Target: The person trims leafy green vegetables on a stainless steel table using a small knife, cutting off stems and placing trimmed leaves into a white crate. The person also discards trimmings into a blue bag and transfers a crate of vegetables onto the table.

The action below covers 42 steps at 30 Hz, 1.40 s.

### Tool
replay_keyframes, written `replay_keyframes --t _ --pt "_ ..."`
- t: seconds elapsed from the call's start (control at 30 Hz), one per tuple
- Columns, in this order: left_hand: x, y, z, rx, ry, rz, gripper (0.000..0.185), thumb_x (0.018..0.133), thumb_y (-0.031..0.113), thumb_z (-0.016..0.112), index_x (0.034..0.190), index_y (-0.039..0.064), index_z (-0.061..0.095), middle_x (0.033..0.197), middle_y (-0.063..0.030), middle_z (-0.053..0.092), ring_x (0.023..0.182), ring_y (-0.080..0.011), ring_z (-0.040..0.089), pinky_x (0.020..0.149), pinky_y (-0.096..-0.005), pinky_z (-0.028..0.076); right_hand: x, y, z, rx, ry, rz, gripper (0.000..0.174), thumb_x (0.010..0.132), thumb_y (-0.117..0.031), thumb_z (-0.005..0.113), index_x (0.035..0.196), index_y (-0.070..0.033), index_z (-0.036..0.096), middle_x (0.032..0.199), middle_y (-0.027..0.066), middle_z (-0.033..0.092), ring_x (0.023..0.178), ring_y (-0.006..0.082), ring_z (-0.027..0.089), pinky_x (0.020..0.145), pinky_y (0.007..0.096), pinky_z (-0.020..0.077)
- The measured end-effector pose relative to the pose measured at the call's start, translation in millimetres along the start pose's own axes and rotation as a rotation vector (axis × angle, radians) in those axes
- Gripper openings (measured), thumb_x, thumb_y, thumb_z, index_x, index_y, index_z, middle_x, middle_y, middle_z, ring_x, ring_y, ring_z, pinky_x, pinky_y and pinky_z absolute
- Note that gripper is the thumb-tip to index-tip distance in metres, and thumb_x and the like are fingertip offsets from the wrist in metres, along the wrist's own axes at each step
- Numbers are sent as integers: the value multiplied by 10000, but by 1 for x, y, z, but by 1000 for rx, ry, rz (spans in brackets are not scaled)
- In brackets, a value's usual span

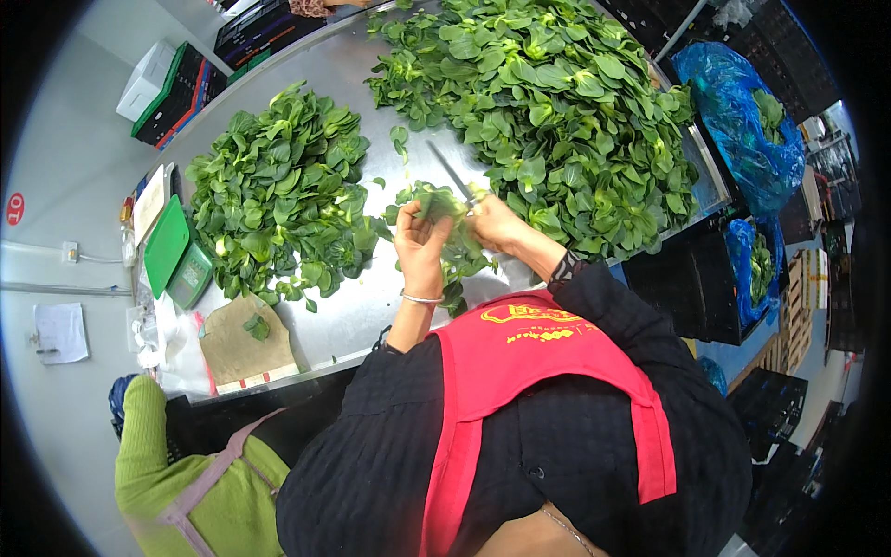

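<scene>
My left hand point(419, 244) holds a small head of leafy greens point(440, 203), like bok choy, between thumb and fingers. Close to its stem end, my right hand point(495, 221) grips a knife, whose blade point(449, 168) points up and away to the left over the metal table point(334, 341). The knife's handle is hidden in my fingers. Loose leaves lie below and between both hands. A large heap of greens point(557, 104) covers the table's right and far side, and a smaller heap point(278, 188) lies to the left.
At the left edge are a green scale point(189, 278), plastic bags point(181, 341) and brown paper point(243, 341). A person in a green sweater point(230, 501) is at lower left. Blue bags point(745, 132) and black crates point(689, 278) stand at right. Another person's arm point(313, 7) shows at the top.
</scene>
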<state>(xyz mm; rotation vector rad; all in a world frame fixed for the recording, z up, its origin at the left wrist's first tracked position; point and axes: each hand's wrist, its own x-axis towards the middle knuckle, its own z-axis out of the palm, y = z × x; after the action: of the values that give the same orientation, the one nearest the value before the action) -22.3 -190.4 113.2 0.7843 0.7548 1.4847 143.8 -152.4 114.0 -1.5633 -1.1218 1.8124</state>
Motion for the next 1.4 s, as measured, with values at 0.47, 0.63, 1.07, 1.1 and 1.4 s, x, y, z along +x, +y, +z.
replay_keyframes --t 0.47,0.63,1.07,1.1,1.4 --pt "3 9 -7 187 -2 -100 451 904 -27 718 1287 68 498 1194 -34 589 1107 -127 562 949 -268 462 -40 -51 6 -690 363 -807 232 850 -181 760 1037 -64 689 830 120 687 702 329 655 699 374 522" --pt "5 4 -15 -18 -32 -149 412 944 40 700 1302 71 500 1226 -46 613 1116 -147 576 934 -281 472 -33 -44 9 -181 338 -704 200 945 -170 690 974 20 632 729 92 705 564 209 657 573 342 504" --pt "13 -9 -42 -557 -42 -407 436 1057 409 512 1342 85 567 1286 -86 616 1187 -253 556 1097 -470 426 -33 -34 3 66 -10 -376 294 883 -123 771 1135 -29 654 919 9 660 577 50 562 486 214 451" --pt "13 -6 -38 -522 -41 -409 445 1056 431 504 1329 85 570 1293 -82 612 1201 -250 549 1101 -469 422 -35 -34 6 47 -32 -428 277 883 -118 769 1117 -24 652 907 9 653 579 48 562 484 212 449" --pt "4 13 -15 33 -127 -252 456 966 147 704 1358 45 495 1301 -78 596 1191 -192 593 1003 -383 522 -39 -34 11 -456 219 -722 224 807 -76 779 985 -11 660 860 57 637 679 134 579 633 299 477"
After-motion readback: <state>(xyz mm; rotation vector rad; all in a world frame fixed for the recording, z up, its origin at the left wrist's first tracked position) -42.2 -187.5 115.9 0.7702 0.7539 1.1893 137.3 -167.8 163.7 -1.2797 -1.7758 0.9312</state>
